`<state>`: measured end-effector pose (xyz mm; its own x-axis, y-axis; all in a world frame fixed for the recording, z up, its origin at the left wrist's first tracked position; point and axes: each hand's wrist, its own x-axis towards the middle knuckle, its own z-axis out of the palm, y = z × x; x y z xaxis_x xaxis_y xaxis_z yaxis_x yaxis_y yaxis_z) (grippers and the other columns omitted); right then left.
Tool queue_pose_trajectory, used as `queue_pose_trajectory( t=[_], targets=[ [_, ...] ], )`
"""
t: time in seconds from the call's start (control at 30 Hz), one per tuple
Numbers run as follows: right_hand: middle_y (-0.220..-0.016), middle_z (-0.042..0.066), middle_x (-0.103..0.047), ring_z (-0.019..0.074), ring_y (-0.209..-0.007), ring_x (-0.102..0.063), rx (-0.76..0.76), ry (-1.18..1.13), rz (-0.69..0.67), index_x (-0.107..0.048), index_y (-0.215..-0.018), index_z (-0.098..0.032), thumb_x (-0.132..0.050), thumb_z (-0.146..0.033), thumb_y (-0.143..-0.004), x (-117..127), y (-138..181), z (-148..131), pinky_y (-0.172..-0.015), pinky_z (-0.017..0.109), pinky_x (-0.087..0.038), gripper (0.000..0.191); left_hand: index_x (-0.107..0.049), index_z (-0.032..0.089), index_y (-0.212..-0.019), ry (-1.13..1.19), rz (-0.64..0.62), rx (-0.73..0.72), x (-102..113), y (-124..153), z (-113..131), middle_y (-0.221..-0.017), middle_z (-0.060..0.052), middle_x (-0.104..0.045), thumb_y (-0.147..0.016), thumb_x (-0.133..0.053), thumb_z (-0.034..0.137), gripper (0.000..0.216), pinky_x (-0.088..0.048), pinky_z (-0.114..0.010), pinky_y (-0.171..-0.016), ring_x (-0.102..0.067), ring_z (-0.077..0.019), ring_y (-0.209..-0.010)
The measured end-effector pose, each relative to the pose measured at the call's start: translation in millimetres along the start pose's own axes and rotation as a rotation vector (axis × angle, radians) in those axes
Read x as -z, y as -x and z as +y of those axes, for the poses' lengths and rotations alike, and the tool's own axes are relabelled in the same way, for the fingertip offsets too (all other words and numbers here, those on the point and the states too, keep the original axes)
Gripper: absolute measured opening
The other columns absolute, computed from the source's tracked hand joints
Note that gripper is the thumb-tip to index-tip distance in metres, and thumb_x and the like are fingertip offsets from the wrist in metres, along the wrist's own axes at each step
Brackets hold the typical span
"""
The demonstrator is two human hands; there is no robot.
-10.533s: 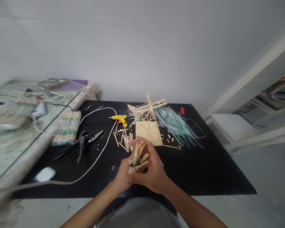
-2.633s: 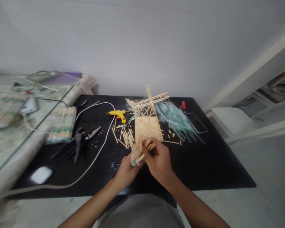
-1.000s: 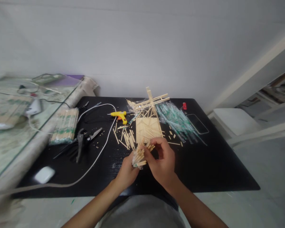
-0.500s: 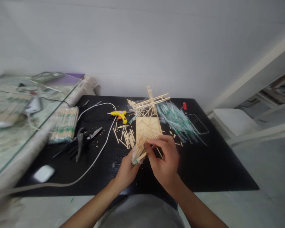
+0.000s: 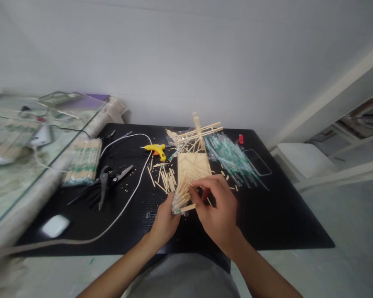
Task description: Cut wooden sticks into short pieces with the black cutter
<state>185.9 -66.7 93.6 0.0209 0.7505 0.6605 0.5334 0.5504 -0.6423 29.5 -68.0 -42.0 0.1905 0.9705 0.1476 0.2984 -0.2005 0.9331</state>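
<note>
My left hand (image 5: 164, 218) clenched on a stick bundle (image 5: 179, 194) near the counter's (image 5: 267, 215) front edge, right hand (image 5: 219, 211) pinching one stick (image 5: 188, 207), bundle base hidden.

The bundle of short pale wooden sticks (image 5: 180, 193), its lower end wrapped in clear plastic, stands tilted in the left grip (image 5: 165, 217) and fans out above it, away from the body. A single pale stick (image 5: 188, 207) juts sideways from the bundle's base, its outer end pinched in the right grip (image 5: 218, 209).
</note>
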Motion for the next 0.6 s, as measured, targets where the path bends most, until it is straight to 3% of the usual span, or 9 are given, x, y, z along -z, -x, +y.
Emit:
queue_pose_trajectory(
  t=[0.2,0.43,0.6],
  targets=[
    [-0.075,-0.001,-0.059,0.0118,-0.057,-0.054,-0.136,-0.099,-0.045,-0.064,-0.091,-0.023,-0.067,-0.017,-0.09,-2,11,-4,-0.051,0.024,-0.047,0.007,-0.063,0.02,-0.105,0.039,0.022,0.015,-1,-1,-3,-0.09,-0.005,-0.074,-0.087,-0.056,0.015,0.021,-0.055,-0.034,-0.084,-0.07,-0.0234,-0.094],
    [-0.081,0.0,-0.063,0.0108,-0.057,-0.057,-0.101,-0.097,0.002,-0.064,-0.094,-0.022,-0.066,-0.011,-0.09,-2,19,-12,-0.05,0.024,-0.049,0.012,-0.06,0.019,-0.107,0.045,0.012,-0.013,1,-1,3,-0.092,-0.004,-0.072,-0.086,-0.053,0.013,0.022,-0.052,-0.032,-0.083,-0.068,-0.0204,-0.089],
    [-0.083,0.001,-0.065,0.0138,-0.067,-0.065,-0.119,-0.137,0.016,-0.064,-0.098,-0.023,-0.066,-0.009,-0.089,-3,25,-11,-0.054,0.023,-0.057,0.017,-0.057,0.02,-0.107,0.05,0.021,0.011,2,-1,8,-0.097,-0.004,-0.073,-0.084,-0.055,0.01,0.025,-0.052,-0.03,-0.08,-0.069,-0.0198,-0.089]
  ],
)
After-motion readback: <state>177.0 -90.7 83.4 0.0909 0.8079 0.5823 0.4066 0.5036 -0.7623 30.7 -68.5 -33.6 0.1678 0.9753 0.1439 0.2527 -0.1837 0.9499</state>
